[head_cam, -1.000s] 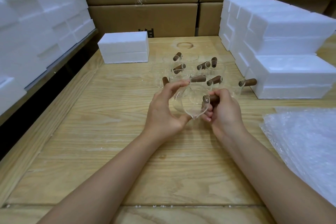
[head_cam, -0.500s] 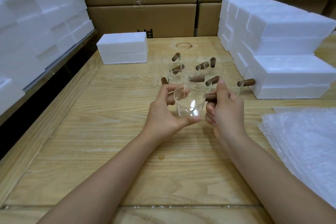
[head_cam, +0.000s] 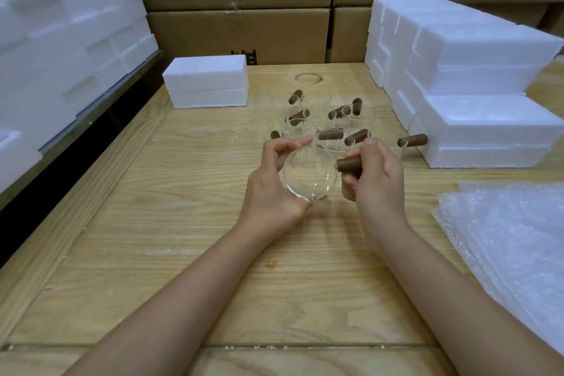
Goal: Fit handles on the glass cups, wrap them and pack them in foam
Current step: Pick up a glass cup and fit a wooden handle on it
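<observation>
My left hand (head_cam: pixel 271 189) grips a clear glass cup (head_cam: pixel 309 175) above the wooden table (head_cam: pixel 183 238), tilted so its base faces me. My right hand (head_cam: pixel 377 180) holds the brown wooden handle (head_cam: pixel 349 164) that sticks out of the cup's right side, thumb on top. Behind the hands stand several more glass cups with brown handles (head_cam: pixel 331 123). Sheets of bubble wrap (head_cam: pixel 512 247) lie at the right. A white foam block (head_cam: pixel 209 82) sits at the back left of the table.
Stacked white foam blocks (head_cam: pixel 476 82) fill the right rear of the table, one handle (head_cam: pixel 412 140) lying against them. More foam (head_cam: pixel 55 40) is piled on the left beyond a dark gap. Cardboard boxes (head_cam: pixel 241 9) form the back wall.
The cup has been turned from upright to tilted with its base toward me. My right hand has shifted its grip along the handle.
</observation>
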